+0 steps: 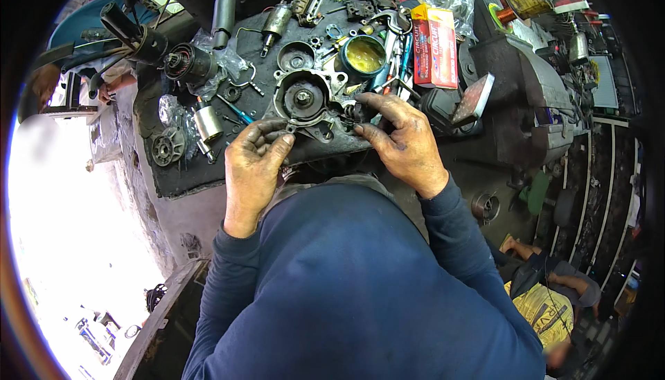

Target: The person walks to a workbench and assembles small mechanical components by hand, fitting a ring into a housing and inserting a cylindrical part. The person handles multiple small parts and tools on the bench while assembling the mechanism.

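A grey metal starter-motor housing [303,98] with a round opening lies at the middle of the bench's near side. My right hand [407,139] is at its right, thumb and fingers closed round a small dark, round part [355,112]. By the housing's lower left is my left hand [255,165], with curled fingers and the thumb drawn toward them. Whatever it pinches at the fingertips is too small to make out. Behind the housing sit a round metal cap [296,56] and an open tin of yellow grease [364,55].
Beyond the tin stands a red and white box [434,46]. Motor parts, including a silver cylinder [208,122] and a gear-like end piece [167,146], lie at the left. A dark vise-like block [523,89] borders the right. Another person [547,304] is at lower right.
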The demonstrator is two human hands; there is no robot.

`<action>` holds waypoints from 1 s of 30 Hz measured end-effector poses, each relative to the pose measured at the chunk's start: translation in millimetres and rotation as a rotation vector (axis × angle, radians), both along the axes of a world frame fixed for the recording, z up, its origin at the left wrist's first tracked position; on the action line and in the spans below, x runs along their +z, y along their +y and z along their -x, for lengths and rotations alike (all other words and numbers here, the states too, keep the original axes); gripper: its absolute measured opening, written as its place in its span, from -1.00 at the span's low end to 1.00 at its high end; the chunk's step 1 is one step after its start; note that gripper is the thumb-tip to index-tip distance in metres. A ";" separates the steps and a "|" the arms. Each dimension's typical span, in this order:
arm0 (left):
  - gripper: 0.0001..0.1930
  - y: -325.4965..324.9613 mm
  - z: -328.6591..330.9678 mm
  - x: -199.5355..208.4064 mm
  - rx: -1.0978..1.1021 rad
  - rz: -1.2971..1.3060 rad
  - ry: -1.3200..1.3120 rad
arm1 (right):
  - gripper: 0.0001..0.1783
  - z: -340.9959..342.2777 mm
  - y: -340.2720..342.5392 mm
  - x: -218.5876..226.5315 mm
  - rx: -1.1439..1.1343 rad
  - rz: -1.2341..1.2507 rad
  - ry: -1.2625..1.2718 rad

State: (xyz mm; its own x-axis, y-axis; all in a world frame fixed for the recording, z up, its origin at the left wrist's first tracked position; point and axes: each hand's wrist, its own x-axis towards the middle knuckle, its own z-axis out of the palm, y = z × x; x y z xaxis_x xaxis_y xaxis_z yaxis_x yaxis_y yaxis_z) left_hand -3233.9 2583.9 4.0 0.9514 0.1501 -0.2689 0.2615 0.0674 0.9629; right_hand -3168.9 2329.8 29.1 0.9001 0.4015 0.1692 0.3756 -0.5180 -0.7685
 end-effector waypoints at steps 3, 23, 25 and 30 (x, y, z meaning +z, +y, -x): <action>-0.74 4.4 -2.2 -6.0 0.052 0.024 -0.028 | -0.53 -12.5 6.5 3.3 0.106 0.132 -0.098; -0.69 27.5 5.8 -26.7 0.071 0.038 -0.017 | -0.32 -47.8 39.5 32.4 0.515 0.687 -0.134; -0.69 30.4 10.2 -29.6 0.070 0.046 -0.006 | -0.26 -45.6 35.1 41.0 0.425 0.479 -0.010; -0.59 41.3 22.9 -46.3 0.108 0.221 0.106 | -0.68 -31.0 37.6 31.7 0.014 0.415 0.099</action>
State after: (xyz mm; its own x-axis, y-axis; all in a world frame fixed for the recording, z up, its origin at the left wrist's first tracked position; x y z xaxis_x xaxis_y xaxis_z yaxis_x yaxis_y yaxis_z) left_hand -3256.8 2625.2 -42.3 0.8980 0.1759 -0.4033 0.3395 0.3061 0.8894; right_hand -3137.9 2367.4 60.8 0.8977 0.4299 -0.0965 0.3197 -0.7864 -0.5286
